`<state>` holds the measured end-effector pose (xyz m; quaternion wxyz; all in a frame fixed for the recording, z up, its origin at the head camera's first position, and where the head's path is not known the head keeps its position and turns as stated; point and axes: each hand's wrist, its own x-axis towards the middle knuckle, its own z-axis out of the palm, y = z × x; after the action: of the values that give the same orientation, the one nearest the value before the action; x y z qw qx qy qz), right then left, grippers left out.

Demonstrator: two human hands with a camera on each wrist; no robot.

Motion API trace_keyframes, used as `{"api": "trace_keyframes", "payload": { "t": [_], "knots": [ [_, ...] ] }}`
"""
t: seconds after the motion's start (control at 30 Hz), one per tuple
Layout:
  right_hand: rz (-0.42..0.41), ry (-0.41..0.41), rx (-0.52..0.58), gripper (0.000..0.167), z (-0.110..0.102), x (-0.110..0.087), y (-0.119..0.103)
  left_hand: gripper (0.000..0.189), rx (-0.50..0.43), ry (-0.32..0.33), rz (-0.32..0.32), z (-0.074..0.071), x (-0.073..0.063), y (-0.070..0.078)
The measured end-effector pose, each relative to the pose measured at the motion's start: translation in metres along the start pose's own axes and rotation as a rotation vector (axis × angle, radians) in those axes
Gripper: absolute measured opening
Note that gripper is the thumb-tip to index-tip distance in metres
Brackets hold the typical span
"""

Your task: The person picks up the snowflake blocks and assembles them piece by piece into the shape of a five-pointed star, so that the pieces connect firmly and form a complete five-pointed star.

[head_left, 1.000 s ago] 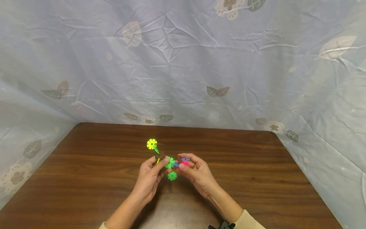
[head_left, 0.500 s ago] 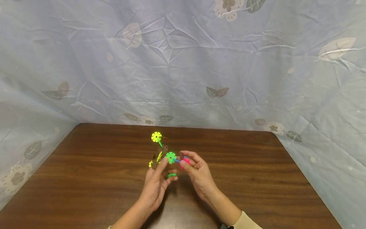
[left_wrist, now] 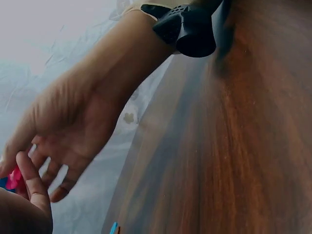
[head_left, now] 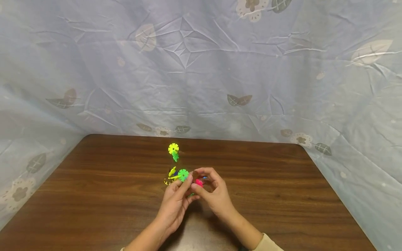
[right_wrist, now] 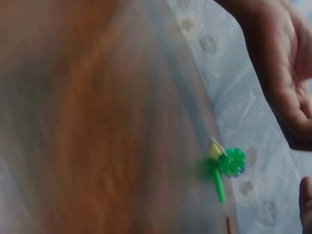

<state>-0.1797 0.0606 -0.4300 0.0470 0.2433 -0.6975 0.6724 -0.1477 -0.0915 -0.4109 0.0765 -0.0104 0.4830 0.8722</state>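
Observation:
Both hands hold a linked cluster of notched plastic discs above the table. My left hand (head_left: 174,207) grips it from the left, its thumb close to a green disc (head_left: 183,175). With thumb and fingers, my right hand (head_left: 218,197) pinches its right part, where a pink disc (head_left: 199,182) and a brown disc (head_left: 195,174) show. A yellow disc (head_left: 173,148) and a green piece (head_left: 175,156) stick up at the far end. More yellow pieces (head_left: 172,171) jut out to the left. In the left wrist view, pink plastic (left_wrist: 14,178) shows between the fingertips. The fingers hide the joints.
The brown wooden table (head_left: 267,167) spreads around the hands. Behind it and at both sides hangs a pale patterned cloth (head_left: 201,69). A black device (left_wrist: 195,31) is strapped to the right wrist.
The left hand has moved right and closer to the right hand. The cluster has turned, and its yellow end disc has shifted up and slightly right. More of the pink disc is covered.

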Motion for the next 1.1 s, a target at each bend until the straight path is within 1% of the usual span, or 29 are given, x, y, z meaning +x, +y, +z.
{"api": "trace_keyframes", "payload": {
  "t": [0.07,0.13,0.23,0.3,0.4,0.5,0.57,0.67,0.77,0.83,0.87,0.97,1.03,1.1],
  "knots": [
    [-0.085,-0.049,-0.082,0.046,-0.004,0.002,0.0,0.022,0.009,0.008,0.006,-0.002,0.001,0.0],
    [-0.141,-0.11,-0.156,0.053,-0.008,0.005,-0.001,0.022,0.022,0.025,0.01,-0.004,0.002,0.001],
    [-0.189,-0.198,-0.255,0.063,-0.015,0.008,-0.005,0.023,0.043,0.049,0.014,-0.006,0.005,0.003],
    [-0.202,-0.232,-0.294,0.065,-0.019,0.011,-0.007,0.022,0.06,0.052,0.019,-0.007,0.006,0.004],
    [-0.253,-0.242,-0.333,0.064,-0.022,0.013,-0.007,0.021,0.074,0.044,0.03,-0.008,0.006,0.004],
    [-0.294,-0.222,-0.353,0.062,-0.023,0.014,-0.006,0.018,0.07,0.026,0.039,-0.008,0.006,0.005],
    [-0.302,-0.204,-0.357,0.063,-0.022,0.014,-0.005,0.018,0.071,0.012,0.044,-0.008,0.006,0.006],
    [-0.322,-0.186,-0.367,0.063,-0.02,0.014,-0.005,0.024,0.081,-0.012,0.047,-0.008,0.005,0.008],
    [-0.334,-0.195,-0.38,0.064,-0.018,0.015,-0.004,0.03,0.077,-0.007,0.037,-0.008,0.005,0.011],
    [-0.321,-0.207,-0.377,0.062,-0.018,0.016,-0.003,0.027,0.057,0.014,0.031,-0.009,0.006,0.014],
    [-0.299,-0.207,-0.37,0.058,-0.019,0.017,-0.002,0.025,0.046,0.025,0.032,-0.01,0.007,0.016],
    [-0.19,-0.194,-0.392,0.042,-0.023,0.02,0.001,0.021,0.018,0.049,0.041,-0.012,0.01,0.022],
    [-0.09,-0.225,-0.453,0.033,-0.025,0.022,0.003,0.021,0.013,0.048,0.051,-0.014,0.012,0.026],
    [-0.014,-0.301,-0.568,0.028,-0.025,0.023,0.006,0.023,0.012,0.04,0.056,-0.016,0.013,0.03]
  ]
}}
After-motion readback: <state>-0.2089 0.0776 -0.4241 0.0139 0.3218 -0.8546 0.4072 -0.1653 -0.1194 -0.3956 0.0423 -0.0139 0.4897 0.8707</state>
